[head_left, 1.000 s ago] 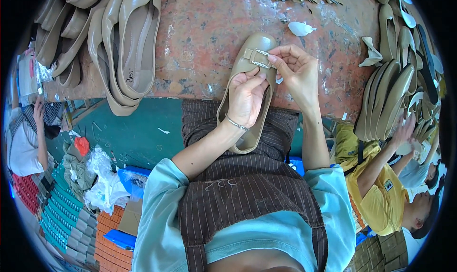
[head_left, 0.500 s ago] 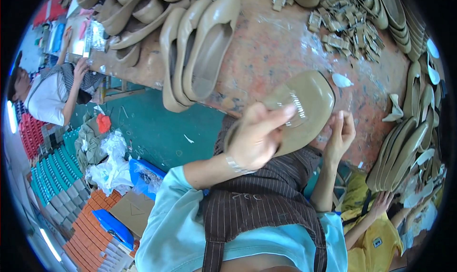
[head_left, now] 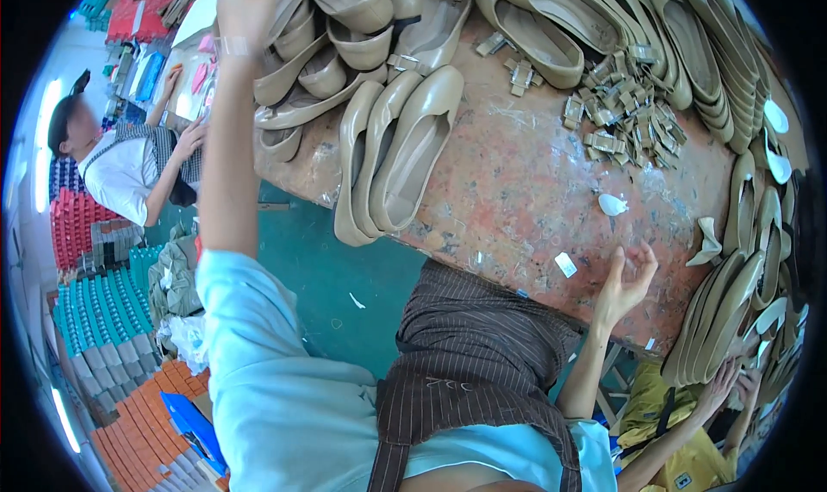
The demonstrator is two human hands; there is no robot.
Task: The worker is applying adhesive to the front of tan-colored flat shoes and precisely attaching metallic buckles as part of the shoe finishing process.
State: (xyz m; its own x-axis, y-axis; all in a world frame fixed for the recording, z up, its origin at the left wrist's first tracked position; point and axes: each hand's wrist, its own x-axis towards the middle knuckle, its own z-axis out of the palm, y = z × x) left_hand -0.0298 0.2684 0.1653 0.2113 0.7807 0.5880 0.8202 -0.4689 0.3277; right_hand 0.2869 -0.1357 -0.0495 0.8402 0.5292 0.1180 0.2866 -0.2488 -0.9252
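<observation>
My left arm stretches far forward across the table's left side. My left hand (head_left: 247, 14), with a clear band at the wrist, is at the top edge beside a pile of beige shoes (head_left: 353, 8); its fingers are cut off or blurred, so what it holds is hidden. My right hand (head_left: 626, 287) hovers over the table's near edge with fingers apart and nothing in them. Left of it lies a small white label (head_left: 566, 264). Three beige pumps (head_left: 412, 160) stand side by side at the table's left edge.
A heap of beige bow trims (head_left: 633, 104) lies mid-table, with nested shoes (head_left: 715, 61) behind. More shoes (head_left: 719, 320) line the right. A white piece (head_left: 612, 204) rests on the mottled tabletop (head_left: 517, 173). Co-workers are at left (head_left: 129, 165) and right (head_left: 680, 457).
My left hand has swung from in front of me to the far left. The beige shoe it held is no longer visible. My right hand has spread its fingers, and the view has shifted.
</observation>
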